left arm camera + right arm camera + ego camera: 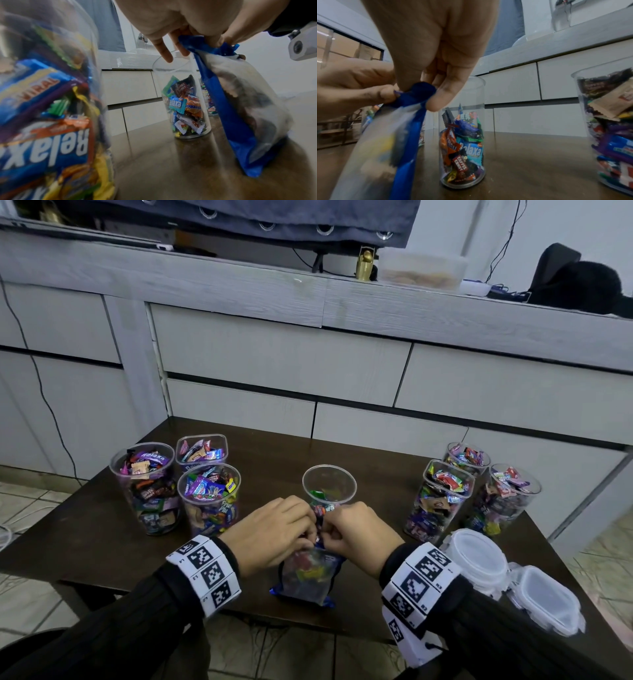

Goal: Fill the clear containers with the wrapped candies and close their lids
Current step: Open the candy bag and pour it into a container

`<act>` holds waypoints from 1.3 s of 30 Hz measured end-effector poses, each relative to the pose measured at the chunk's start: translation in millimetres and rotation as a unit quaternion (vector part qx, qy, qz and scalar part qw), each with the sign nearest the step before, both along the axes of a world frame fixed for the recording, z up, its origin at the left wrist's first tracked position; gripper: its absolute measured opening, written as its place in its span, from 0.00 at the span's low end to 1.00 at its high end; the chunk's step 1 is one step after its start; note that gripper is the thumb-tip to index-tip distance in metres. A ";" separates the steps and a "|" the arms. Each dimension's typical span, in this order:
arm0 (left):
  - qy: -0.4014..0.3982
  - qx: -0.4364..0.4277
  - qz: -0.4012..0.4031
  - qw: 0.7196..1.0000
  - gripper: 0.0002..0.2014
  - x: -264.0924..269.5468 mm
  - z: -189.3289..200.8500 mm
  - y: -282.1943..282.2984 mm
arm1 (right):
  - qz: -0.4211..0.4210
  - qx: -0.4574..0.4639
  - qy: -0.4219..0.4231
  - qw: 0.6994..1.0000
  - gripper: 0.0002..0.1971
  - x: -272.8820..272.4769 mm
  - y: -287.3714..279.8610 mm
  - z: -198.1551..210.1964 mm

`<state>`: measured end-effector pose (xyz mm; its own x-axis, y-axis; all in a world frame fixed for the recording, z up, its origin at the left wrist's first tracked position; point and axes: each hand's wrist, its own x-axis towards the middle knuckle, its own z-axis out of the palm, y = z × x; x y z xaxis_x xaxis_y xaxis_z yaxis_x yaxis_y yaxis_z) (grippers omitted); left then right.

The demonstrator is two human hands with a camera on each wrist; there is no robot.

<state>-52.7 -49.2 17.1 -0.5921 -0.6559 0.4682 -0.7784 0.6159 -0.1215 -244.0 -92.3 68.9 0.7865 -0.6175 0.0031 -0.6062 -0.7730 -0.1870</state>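
A candy bag (308, 577), clear with blue edges and holding wrapped candies, stands on the dark table (85, 549) near its front edge. My left hand (301, 532) and right hand (330, 537) meet at its top, and both pinch the bunched blue rim (419, 92). The bag's opening is hidden by my fingers. Just behind the bag stands a round clear container (329, 484) without a lid, partly filled with candies (187, 102). In the right wrist view, that container (462, 142) shows candies up to about half its height.
Three lidless containers full of candies stand at the left (147, 484) (202, 450) (210, 498), and three more at the right (440, 498) (467, 457) (507, 494). Stacked white lids (476, 556) and clear clip lids (544, 601) lie at the near right corner. Grey cabinets (274, 354) rise behind the table.
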 end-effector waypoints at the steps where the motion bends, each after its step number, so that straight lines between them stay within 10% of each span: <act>1: -0.003 0.006 0.001 1.000 0.11 1.4 1.5 1.2 | 0.006 0.015 -0.005 1.000 0.09 -1.3 -1.9 0.3; 15: -0.047 -0.175 -0.060 0.982 0.09 -5.3 12.7 7.1 | 0.014 0.105 0.017 0.994 0.05 -2.7 -12.0 -1.9; 30: -0.085 -0.068 0.042 0.993 0.19 -15.9 14.4 3.2 | -0.028 -0.045 0.001 0.999 0.08 5.3 7.0 -7.8; 39: 0.085 0.132 -0.018 0.987 0.08 -11.4 18.6 9.1 | -0.029 -0.041 0.025 0.998 0.08 -4.7 -10.9 1.1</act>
<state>-64.0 -40.1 35.7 -0.5451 -0.7483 0.3780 -0.7507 0.6364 0.1774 -248.7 -103.2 70.0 0.7497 -0.6615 0.0179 -0.6575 -0.7477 -0.0932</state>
